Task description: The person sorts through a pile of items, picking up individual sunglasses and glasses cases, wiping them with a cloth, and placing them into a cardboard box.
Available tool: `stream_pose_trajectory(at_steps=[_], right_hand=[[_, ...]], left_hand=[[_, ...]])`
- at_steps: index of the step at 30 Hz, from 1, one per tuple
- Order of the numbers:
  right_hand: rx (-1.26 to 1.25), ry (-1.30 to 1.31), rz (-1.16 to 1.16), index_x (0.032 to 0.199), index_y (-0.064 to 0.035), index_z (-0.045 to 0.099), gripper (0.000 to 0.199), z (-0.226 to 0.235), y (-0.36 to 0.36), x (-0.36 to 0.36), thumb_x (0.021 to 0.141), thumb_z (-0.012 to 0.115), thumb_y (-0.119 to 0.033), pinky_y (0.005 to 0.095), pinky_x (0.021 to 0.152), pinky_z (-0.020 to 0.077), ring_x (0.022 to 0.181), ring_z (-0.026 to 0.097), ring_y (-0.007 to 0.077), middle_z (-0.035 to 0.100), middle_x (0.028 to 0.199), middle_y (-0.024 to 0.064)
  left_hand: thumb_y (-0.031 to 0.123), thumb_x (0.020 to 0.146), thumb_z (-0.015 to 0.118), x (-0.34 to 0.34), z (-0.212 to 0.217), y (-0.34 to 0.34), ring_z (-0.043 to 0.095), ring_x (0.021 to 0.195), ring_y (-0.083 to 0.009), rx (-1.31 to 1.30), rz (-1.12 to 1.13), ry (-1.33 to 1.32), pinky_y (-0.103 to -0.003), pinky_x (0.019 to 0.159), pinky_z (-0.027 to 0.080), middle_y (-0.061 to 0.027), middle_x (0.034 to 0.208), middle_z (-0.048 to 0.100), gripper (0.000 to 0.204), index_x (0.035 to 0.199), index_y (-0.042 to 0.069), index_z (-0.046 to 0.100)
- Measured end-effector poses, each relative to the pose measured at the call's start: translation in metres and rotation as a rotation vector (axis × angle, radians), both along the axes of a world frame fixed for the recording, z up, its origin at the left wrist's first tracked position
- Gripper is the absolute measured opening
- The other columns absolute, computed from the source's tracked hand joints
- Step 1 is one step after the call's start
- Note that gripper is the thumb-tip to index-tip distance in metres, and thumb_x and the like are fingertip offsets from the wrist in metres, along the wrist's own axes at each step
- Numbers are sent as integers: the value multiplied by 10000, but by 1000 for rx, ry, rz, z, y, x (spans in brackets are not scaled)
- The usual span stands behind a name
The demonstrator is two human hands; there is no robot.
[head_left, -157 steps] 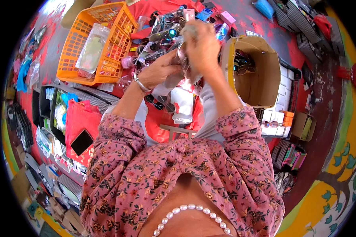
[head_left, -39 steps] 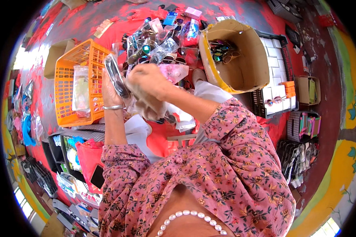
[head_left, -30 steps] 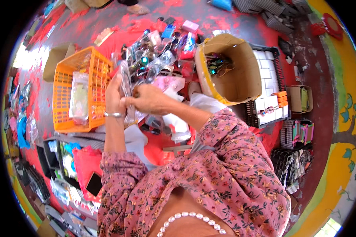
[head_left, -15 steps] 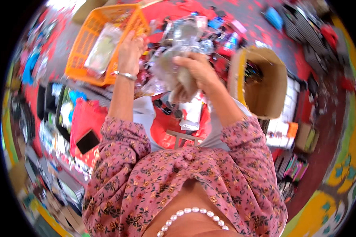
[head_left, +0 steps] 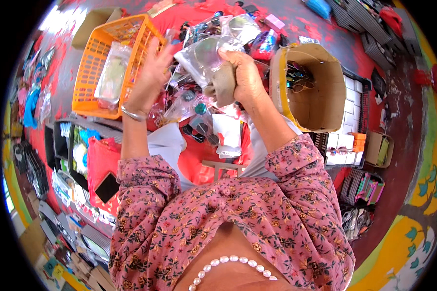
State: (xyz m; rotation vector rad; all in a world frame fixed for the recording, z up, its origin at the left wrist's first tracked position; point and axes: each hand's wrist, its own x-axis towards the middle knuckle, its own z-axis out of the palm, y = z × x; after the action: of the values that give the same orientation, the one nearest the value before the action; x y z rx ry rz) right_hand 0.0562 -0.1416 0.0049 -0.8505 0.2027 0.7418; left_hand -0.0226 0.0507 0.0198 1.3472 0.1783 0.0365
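My right hand grips a bunched beige cloth together with a clear plastic bag, the thumb pressed on top. A rounded greenish shape shows through the plastic; what it is I cannot make out. My left hand, slightly smeared by motion, is raised beside the orange basket with its fingers apart and nothing in them. Inside the basket lies a clear packet with pale contents. Below my hands are loose sunglasses and a white sheet-like packet on red cloth.
A cardboard box holding several sunglasses stands at the right, beside a dark crate with white boxes. Piled packets and eyewear lie ahead. At the left, a phone rests on a red bag.
My left hand has come away from the basket's edge toward me, its fingers spreading. My right hand still holds the cloth and plastic bag, now slightly higher and turned so the bag points left.
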Motion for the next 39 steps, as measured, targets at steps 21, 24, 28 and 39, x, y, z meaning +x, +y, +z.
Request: stream_pose_trajectory(at_steps=[21,24,28,39], right_hand=[[176,-139,-156,800,-41,560,120,-4,-13,23,812,614,-148,333,695,477,767,557,154,583,835,18],[7,-232,-123,825,-48,567,123,-3,-2,17,810,620,-158,317,693,479,750,562,145,588,829,23],[-130,-491,-208,792,-15,564,144,-9,17,0,805,598,-154,221,567,408,613,492,77,569,713,21],[69,-330,138,777,-16,565,160,7,0,9,808,608,-167,242,544,402,560,519,126,545,662,30]], left_hand=[[139,796,580,-3,-24,1,565,971,-273,-534,285,96,-420,848,472,-153,1074,548,436,1177,-5,426],[133,794,585,-1,-21,-5,568,967,-265,-419,314,35,-410,840,478,-145,1065,553,429,1170,-7,434],[147,814,584,-1,-14,-36,561,929,-165,-300,221,16,-302,812,466,-72,1039,562,388,1156,5,469],[196,837,543,4,-76,9,599,833,-172,-345,347,383,-297,701,496,-81,942,606,286,1042,-3,556]])
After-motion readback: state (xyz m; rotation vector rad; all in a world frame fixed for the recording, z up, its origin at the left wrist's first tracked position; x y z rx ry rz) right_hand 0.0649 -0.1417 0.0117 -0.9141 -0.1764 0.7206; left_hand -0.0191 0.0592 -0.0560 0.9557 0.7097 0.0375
